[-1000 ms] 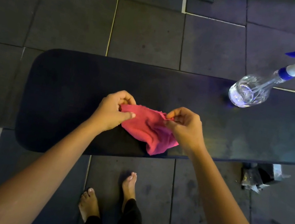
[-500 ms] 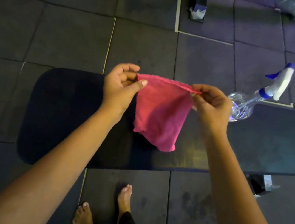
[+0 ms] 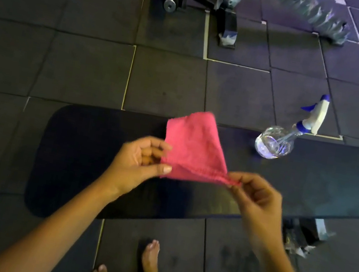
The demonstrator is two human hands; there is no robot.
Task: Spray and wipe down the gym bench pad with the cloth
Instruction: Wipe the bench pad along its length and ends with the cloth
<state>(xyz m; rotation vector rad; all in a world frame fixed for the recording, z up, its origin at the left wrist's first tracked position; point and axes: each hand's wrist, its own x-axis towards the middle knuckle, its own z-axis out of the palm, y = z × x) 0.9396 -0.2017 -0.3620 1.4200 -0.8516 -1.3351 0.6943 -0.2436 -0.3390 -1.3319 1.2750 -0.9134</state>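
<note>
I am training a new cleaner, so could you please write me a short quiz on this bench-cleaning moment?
1. True or false: the spray bottle stands on the bench pad.
2. Which hands hold the pink cloth? A) left only B) right only C) both
3. Fill in: the cloth is held ____ the pad, not lying on it.

Key
1. True; it stands toward the pad's right part.
2. C; the left hand and the right hand each have a grip on a corner.
3. above.
</note>
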